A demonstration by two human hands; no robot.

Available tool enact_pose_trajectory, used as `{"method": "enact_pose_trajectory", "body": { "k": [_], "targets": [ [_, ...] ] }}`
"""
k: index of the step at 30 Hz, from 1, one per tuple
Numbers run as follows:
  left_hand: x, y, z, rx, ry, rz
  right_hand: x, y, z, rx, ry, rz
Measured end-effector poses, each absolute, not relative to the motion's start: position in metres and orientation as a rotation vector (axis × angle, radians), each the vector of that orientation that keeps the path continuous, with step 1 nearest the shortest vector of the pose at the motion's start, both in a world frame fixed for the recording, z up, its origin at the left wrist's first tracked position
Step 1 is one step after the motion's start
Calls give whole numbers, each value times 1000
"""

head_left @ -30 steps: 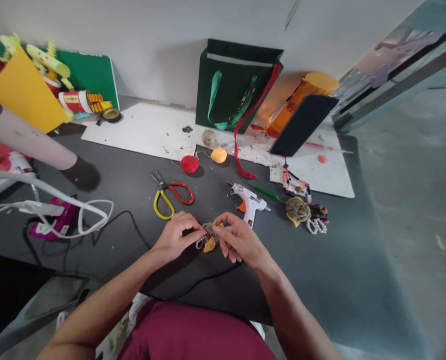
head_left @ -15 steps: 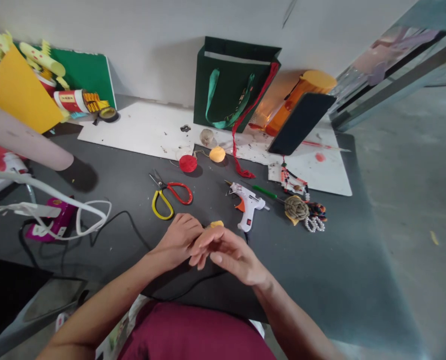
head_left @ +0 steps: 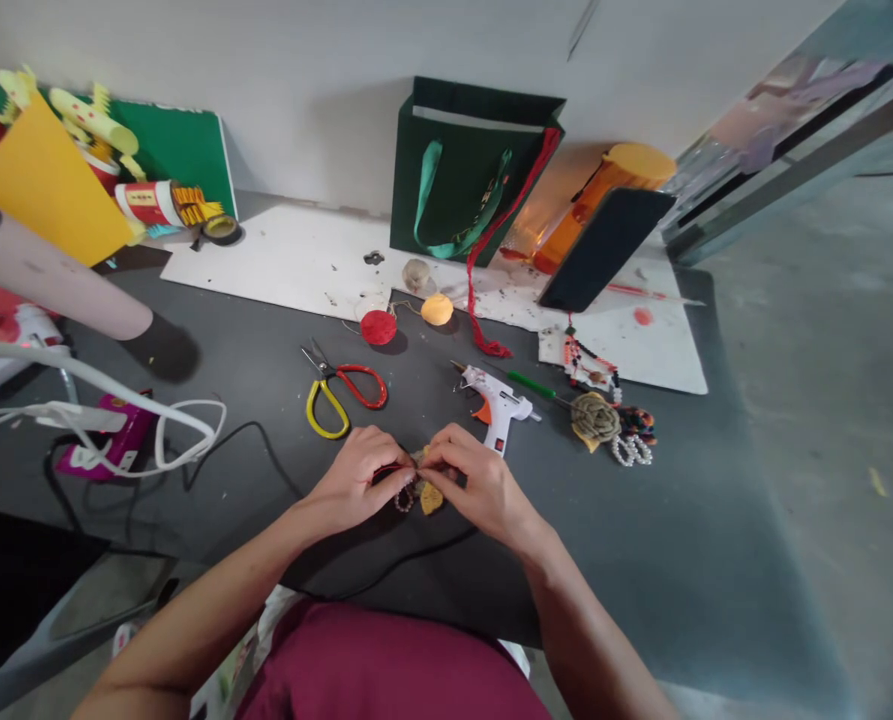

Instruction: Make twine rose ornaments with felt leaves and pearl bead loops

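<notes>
My left hand (head_left: 363,482) pinches a thin red cord between thumb and fingers. Facing it, my right hand (head_left: 480,485) has its fingertips closed on a small flower ornament (head_left: 431,497) with yellow leaves; the fingers cover much of it. A loop of small beads (head_left: 403,499) hangs from the ornament beneath my left fingertips. The two hands' tips meet over it, low above the table. Just beyond them lie scissors (head_left: 329,405) with one yellow and one red handle, and a white glue gun (head_left: 500,405).
On the right lies another ornament with a grey-green flower (head_left: 594,416) and pearl loops. A green-handled tool (head_left: 530,383) lies by the glue gun. Red (head_left: 378,327) and yellow thread spools (head_left: 437,309), a dark green bag (head_left: 476,170) and a phone (head_left: 606,248) stand behind. Cables (head_left: 262,450) run left.
My hands, overlapped before with the right one loosely curled, have parted and now pinch fingertip to fingertip. The ornament, mostly covered earlier, shows between them. The view has shifted slightly.
</notes>
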State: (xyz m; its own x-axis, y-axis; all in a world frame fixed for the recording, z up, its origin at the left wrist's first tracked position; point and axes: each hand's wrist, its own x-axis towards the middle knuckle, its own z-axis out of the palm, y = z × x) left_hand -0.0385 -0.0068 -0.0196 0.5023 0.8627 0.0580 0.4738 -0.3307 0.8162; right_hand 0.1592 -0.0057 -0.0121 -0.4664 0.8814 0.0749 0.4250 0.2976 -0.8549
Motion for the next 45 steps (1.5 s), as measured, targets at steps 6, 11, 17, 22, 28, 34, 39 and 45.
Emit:
{"method": "enact_pose_trajectory", "body": {
  "k": [6, 11, 17, 22, 28, 34, 39, 45],
  "targets": [
    [-37, -6, -18, 1881, 1124, 665, 163, -7, -7, -1089, -2067, 1179],
    [-37, -6, -21, 1884, 1130, 717, 159, -6, -7, -1051, -2041, 1077],
    [-39, -9, -24, 2132, 1138, 748, 153, -6, -19, -1262, -1865, 1153],
    [-42, -9, -28, 2481, 1058, 739, 149, -5, -21, -1313, -1888, 1221],
    [-45, -10, -27, 2617, 1065, 758, 150, -3, -15, -1338, -1821, 1343],
    [-45, -12, -25, 2758, 1038, 979, 153, -2, -16, -1314, -1697, 1471],
    [-44, -13, -28, 2694, 1068, 1080, 151, -3, -18, -1369, -1560, 1528],
    [-45, -11, -27, 2669, 1128, 1061, 149, -3, -16, -1358, -1387, 1670]
  ]
}}
